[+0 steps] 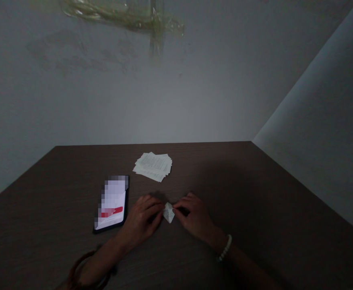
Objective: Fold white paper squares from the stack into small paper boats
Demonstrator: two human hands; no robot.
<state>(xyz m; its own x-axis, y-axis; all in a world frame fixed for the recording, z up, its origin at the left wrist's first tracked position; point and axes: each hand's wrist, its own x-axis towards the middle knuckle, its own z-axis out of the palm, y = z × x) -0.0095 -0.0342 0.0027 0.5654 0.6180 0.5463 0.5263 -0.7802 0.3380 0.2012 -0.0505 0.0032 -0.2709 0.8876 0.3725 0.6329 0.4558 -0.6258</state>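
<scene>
A small folded piece of printed white paper (169,213) is held between my two hands, just above or on the table. My left hand (143,215) pinches its left edge with thumb and fingers. On the other side, my right hand (194,215) pinches the right edge between thumb and forefinger. The paper narrows to a point toward me. Fingertips cover its side corners, so the full shape of the fold is partly hidden.
A fanned stack of printed paper sheets (153,166) lies beyond my hands on the dark wooden table (224,169). To the left rests a tablet or large phone (111,203) with a lit, partly blurred screen. Walls (176,100) border the table behind and at right.
</scene>
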